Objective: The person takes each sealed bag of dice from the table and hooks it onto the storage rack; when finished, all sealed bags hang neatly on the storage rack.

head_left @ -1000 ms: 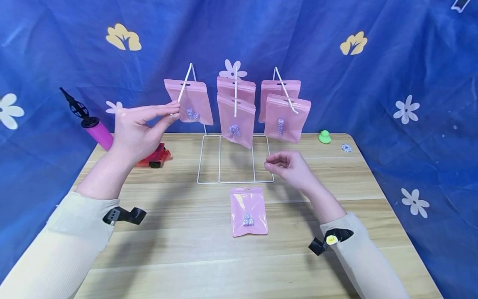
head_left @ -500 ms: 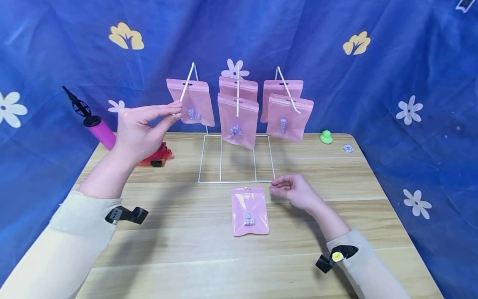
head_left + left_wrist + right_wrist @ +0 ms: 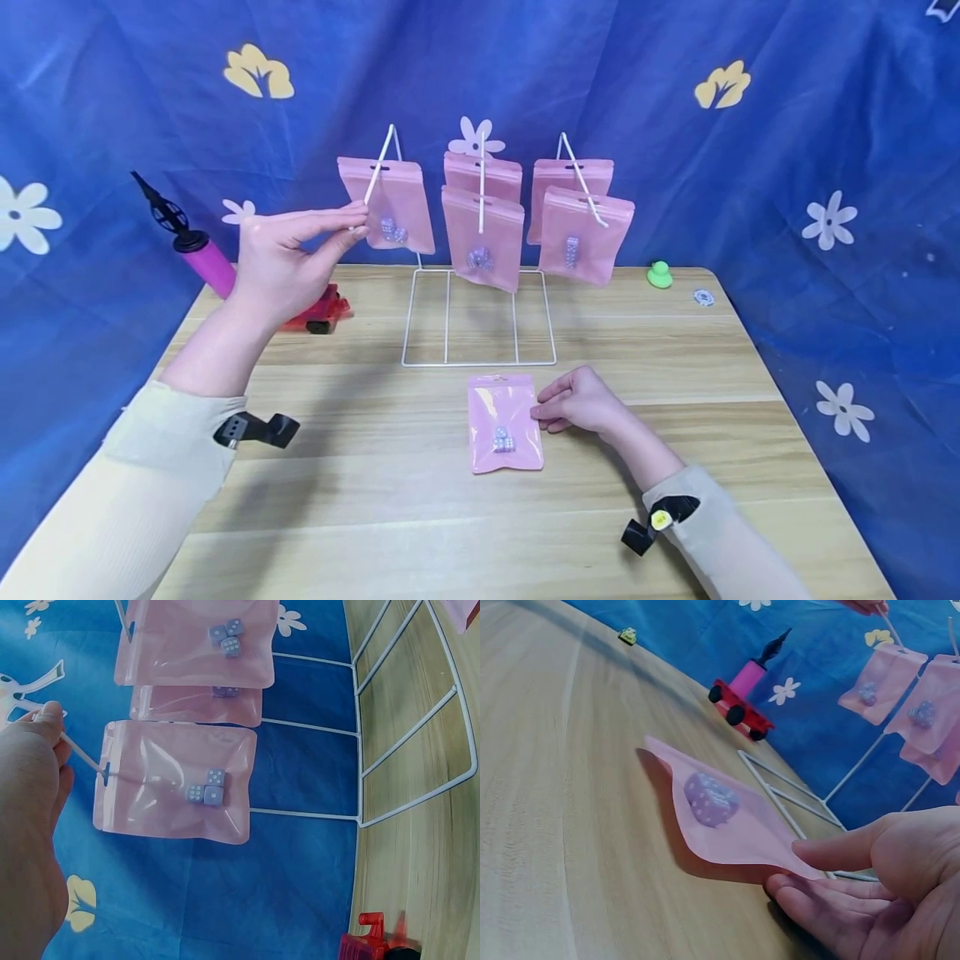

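Observation:
My left hand (image 3: 281,258) pinches the front end of the left hook (image 3: 377,179) on a white wire display rack (image 3: 480,364). One pink zip bag of dice (image 3: 401,204) hangs on that hook, behind the fingers. The middle hook and the right hook each carry two similar bags. On the table in front of the rack lies another pink zip bag (image 3: 483,408) with lilac dice inside. Its right edge is between the thumb and fingers of my right hand (image 3: 585,404). In the right wrist view, the thumb is on top of this bag (image 3: 757,825) and the fingers are beneath its edge.
A red toy vehicle (image 3: 318,315) and a magenta hand pump with black nozzle (image 3: 206,262) stand at the back left. Toward the back right sit a green rubber duck (image 3: 659,275) and a poker chip (image 3: 703,297). A blue patterned cloth (image 3: 637,83) hangs behind the table.
My right hand has come down from beside the rack base to the bag on the table and now grips its right edge. The left hand stays at the left hook's tip.

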Demonstrator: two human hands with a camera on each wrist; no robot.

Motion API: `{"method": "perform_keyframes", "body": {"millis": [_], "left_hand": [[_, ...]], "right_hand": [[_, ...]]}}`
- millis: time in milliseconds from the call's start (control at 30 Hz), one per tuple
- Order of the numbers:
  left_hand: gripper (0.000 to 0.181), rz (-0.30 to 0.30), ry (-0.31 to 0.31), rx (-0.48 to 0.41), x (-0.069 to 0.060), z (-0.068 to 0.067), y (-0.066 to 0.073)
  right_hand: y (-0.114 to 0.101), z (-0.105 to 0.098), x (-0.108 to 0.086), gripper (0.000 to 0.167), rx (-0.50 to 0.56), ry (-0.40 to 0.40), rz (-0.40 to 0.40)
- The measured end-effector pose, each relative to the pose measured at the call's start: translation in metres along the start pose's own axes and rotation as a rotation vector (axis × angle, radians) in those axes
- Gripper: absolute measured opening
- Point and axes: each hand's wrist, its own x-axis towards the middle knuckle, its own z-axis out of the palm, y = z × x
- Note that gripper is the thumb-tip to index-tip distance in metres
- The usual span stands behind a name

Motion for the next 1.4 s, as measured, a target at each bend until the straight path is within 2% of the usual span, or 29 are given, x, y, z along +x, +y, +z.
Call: {"method": "perform_keyframes", "body": {"millis": [100,300,600,767,933,1067,1167,1267,1400], "left_hand": [[0.026,0.004,-0.005,0.004,0.000,0.000,0.000],[0.024,0.005,-0.007,0.026,0.001,-0.001,0.001],[0.025,0.012,-0.001,0.069,0.005,-0.005,0.001],[0.027,-0.011,-0.006,0.082,0.007,-0.005,0.001],[0.030,-0.023,0.012,0.076,0.007,-0.005,0.003],[0.033,0.002,0.008,0.094,0.008,-0.010,0.005],[0.035,0.015,-0.025,0.119,0.007,-0.016,0.008],[0.037,0.008,-0.040,0.151,0.005,-0.021,0.012],[0.041,0.002,-0.030,0.171,0.003,-0.029,0.016]], "right_hand": [[0.001,0.003,0.002,0.027,-0.007,0.016,0.016],[0.000,0.003,0.002,0.025,0.011,-0.006,0.011],[-0.007,-0.009,-0.005,0.016,0.022,0.008,-0.099],[-0.017,-0.017,-0.014,0.011,-0.047,0.074,-0.224],[-0.031,-0.024,-0.024,0.004,-0.144,0.160,-0.350],[-0.049,-0.028,-0.032,0.003,-0.128,0.187,-0.431],[-0.064,-0.030,-0.040,0.004,-0.112,0.199,-0.489],[-0.080,-0.029,-0.047,0.004,-0.113,0.199,-0.536],[-0.102,-0.023,-0.054,0.005,-0.130,0.198,-0.572]]}}
